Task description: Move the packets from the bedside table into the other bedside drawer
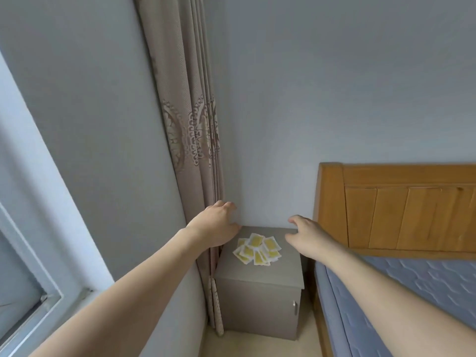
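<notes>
packets [257, 249]: loose overlapping pile on the grey counter [280, 275], between the two hands; none lifted.
handling: likely light, thin, slippery; best gathered from the pile's edges.
left hand [215, 225]: above the pile's left, fingers loosely spread, empty.
right hand [306, 235]: to the pile's right, fingers apart, empty.
container: counter's door shut; other drawer not in view.

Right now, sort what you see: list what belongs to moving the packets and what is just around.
For the job:
- packets, a loose yellow-and-white pile
- bedside table they lie on
- left hand and right hand, both reaching out, holding nothing

Just around:
- curtain
- wooden headboard
- blue mattress
- window frame
</notes>
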### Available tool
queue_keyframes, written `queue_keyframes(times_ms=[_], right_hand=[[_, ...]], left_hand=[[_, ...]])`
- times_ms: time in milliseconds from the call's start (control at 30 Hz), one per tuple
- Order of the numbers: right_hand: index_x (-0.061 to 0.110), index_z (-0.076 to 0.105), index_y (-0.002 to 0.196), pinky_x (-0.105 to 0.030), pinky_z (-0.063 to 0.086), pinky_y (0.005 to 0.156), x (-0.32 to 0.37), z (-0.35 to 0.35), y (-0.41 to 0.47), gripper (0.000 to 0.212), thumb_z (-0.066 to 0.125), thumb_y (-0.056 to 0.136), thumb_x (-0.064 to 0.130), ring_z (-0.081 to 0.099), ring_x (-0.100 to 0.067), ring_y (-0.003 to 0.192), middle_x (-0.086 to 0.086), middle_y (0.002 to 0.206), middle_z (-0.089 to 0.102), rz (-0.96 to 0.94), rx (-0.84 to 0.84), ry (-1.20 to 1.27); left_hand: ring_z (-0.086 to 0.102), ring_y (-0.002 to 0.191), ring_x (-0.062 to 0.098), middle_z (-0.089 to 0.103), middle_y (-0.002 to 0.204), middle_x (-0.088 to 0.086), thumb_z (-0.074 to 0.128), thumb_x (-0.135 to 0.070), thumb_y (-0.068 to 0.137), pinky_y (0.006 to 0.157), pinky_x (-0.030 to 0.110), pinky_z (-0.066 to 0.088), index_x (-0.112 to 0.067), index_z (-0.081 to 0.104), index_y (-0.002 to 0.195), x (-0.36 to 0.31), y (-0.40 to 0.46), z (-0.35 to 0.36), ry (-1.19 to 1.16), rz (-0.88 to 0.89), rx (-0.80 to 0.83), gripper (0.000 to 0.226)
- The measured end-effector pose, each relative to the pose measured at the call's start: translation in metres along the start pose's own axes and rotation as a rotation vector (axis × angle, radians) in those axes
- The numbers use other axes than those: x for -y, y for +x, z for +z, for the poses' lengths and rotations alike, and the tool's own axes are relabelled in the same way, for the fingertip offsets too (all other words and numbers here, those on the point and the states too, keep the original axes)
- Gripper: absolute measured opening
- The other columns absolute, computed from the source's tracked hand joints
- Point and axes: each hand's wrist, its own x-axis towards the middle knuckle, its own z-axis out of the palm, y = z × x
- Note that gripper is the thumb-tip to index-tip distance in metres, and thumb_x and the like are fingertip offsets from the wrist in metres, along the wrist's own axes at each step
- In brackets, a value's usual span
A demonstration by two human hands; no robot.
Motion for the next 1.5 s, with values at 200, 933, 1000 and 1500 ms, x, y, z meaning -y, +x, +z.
queue_keyframes(times_ms=[200, 933, 1000, 1500], right_hand=[[0.012, 0.033, 0.146, -0.032, 0.041, 0.102, -0.031, 0.008, 0.141, 0.053, 0.046, 0.095, 0.024, 0.048, -0.021, 0.127, -0.006, 0.147, 0.041, 0.080, 0.052, -0.030], [0.010, 0.046, 0.127, -0.032, 0.051, 0.073, -0.204, 0.166, 0.563, 0.043, 0.054, 0.087, 0.024, 0.064, -0.020, 0.090, -0.002, 0.105, 0.059, 0.464, 0.333, 0.053], [0.013, 0.049, 0.118, -0.032, 0.053, 0.074, -0.230, 0.213, 0.592, 0.035, 0.056, 0.085, 0.025, 0.062, -0.019, 0.088, 0.000, 0.101, 0.057, 0.504, 0.334, 0.027], [0.014, 0.037, 0.132, -0.034, 0.037, 0.098, -0.330, 0.408, 0.645, 0.074, 0.064, 0.078, 0.055, 0.044, -0.023, 0.126, -0.003, 0.133, 0.047, 0.760, 0.225, -0.152]], left_hand=[[0.045, 0.129, 0.028, 0.045, 0.142, 0.009, 0.051, -0.039, 0.094, 0.105, 0.035, 0.039, -0.016, 0.039, 0.144, 0.045, 0.155, 0.037, -0.120, -0.068, 0.077, 0.057], [0.060, 0.108, 0.024, 0.062, 0.120, 0.008, 0.060, -0.043, 0.085, 0.087, 0.031, 0.049, -0.008, 0.055, 0.120, 0.132, 0.536, 0.314, -0.336, -0.487, 0.460, 0.049], [0.058, 0.112, 0.023, 0.057, 0.126, 0.008, 0.059, -0.040, 0.089, 0.081, 0.026, 0.045, -0.007, 0.052, 0.127, 0.146, 0.556, 0.369, -0.339, -0.489, 0.523, 0.050], [0.057, 0.111, 0.022, 0.055, 0.125, -0.003, 0.069, -0.065, 0.072, 0.090, 0.039, 0.049, -0.022, 0.042, 0.124, 0.206, 0.599, 0.588, -0.345, -0.518, 0.504, 0.073]])
